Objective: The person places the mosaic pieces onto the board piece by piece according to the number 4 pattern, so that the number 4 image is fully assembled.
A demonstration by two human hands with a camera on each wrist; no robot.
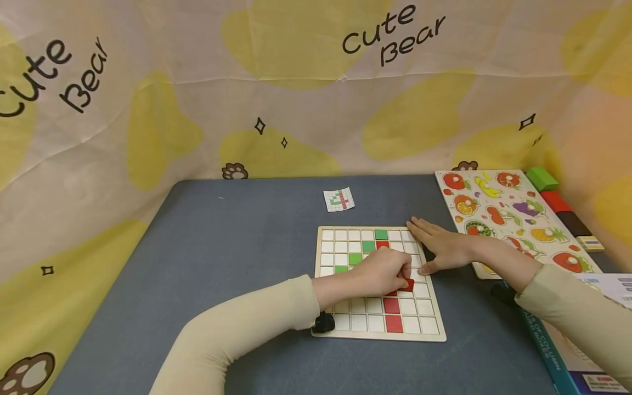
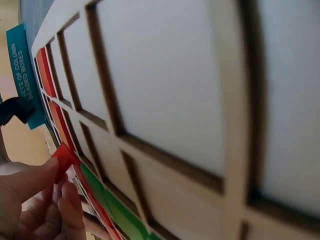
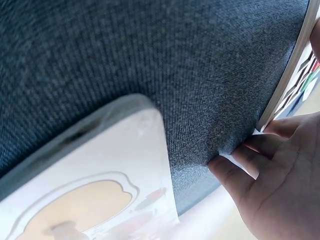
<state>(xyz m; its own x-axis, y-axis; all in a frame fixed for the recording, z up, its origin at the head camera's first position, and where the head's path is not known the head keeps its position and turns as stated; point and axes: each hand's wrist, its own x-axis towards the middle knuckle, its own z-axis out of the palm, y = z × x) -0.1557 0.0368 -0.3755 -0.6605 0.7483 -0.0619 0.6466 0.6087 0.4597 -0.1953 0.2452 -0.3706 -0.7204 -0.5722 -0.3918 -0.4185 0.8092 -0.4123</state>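
Observation:
A wooden grid board (image 1: 378, 331) lies on the dark grey table (image 1: 232, 252), with green squares running diagonally and red squares in a column near its right side. My left hand (image 1: 382, 273) pinches a small red tile (image 1: 407, 285) over the board's middle right; in the left wrist view the red tile (image 2: 64, 159) sits at my fingertips (image 2: 47, 167) just above the grid board (image 2: 210, 115). My right hand (image 1: 436, 245) lies flat with straight fingers on the board's right edge, and the right wrist view shows its fingers (image 3: 235, 175) touching the board's edge (image 3: 287, 85).
A small pattern card (image 1: 339, 199) lies behind the board. A fruit peg puzzle (image 1: 508, 216) sits at the right, with green, red, black and pale blocks (image 1: 555, 201) along its far side. A printed box (image 1: 582, 351) lies at the front right corner. Patterned cloth walls surround the table.

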